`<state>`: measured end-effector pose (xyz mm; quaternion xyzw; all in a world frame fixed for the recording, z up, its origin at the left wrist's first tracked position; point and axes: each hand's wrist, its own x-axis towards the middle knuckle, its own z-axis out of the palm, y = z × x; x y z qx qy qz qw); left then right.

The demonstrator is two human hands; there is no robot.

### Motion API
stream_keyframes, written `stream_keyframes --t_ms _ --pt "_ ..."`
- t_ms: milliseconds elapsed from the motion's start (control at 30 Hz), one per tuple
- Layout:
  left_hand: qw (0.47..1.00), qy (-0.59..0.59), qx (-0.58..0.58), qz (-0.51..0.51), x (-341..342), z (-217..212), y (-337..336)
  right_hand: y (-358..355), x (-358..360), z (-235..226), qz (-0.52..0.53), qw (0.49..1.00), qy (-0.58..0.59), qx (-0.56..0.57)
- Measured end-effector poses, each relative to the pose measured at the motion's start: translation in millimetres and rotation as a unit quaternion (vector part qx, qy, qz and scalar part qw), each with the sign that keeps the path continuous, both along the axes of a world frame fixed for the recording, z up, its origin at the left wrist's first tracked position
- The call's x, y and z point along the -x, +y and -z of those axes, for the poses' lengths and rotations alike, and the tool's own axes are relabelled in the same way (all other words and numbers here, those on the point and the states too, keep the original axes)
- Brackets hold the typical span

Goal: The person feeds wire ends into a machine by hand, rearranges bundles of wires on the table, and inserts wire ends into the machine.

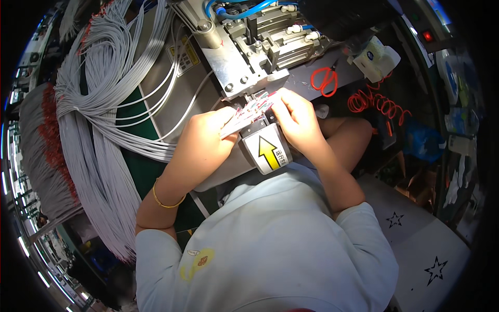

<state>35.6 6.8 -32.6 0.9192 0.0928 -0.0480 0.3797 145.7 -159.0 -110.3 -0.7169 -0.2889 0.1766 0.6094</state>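
My left hand [210, 136] and my right hand [294, 118] both hold a flat bundle of thin grey wires with red tips [251, 110]. The wire ends point up toward the jaw of a grey metal machine [262, 49]. Just below my hands sits a white guard with a yellow arrow label [266, 150]. A gold bangle circles my left wrist [167, 202]. My fingers are pinched around the wires on each side.
Large bundles of grey wires [99, 99] hang over the bench at left, some with red ends [49, 135]. Red-handled scissors [325, 80] and a red coiled hose [377, 101] lie at right. Blue air tubes [239, 10] run over the machine.
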Motion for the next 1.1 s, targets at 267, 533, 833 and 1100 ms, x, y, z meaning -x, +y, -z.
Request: stream_keyframes --t_ms 267,533,833,1100 --pt "0.995 -0.028 -0.085 -0.032 4.5 14.6 -4.5 1.2 -8.2 11.3 -0.052 0.998 -0.012 0.022" --pt "0.987 -0.043 -0.135 0.072 7.2 4.3 -21.1 -1.8 -12.0 -3.4 -0.077 0.995 -0.029 0.054" --pt "0.981 -0.048 -0.182 0.051 4.6 7.0 -31.4 1.7 -16.3 -12.4 -0.045 0.964 -0.237 0.111" --pt "0.978 -0.094 -0.171 0.074 0.1 11.7 -20.4 -2.0 -20.4 4.9 -0.089 0.996 0.022 0.022"
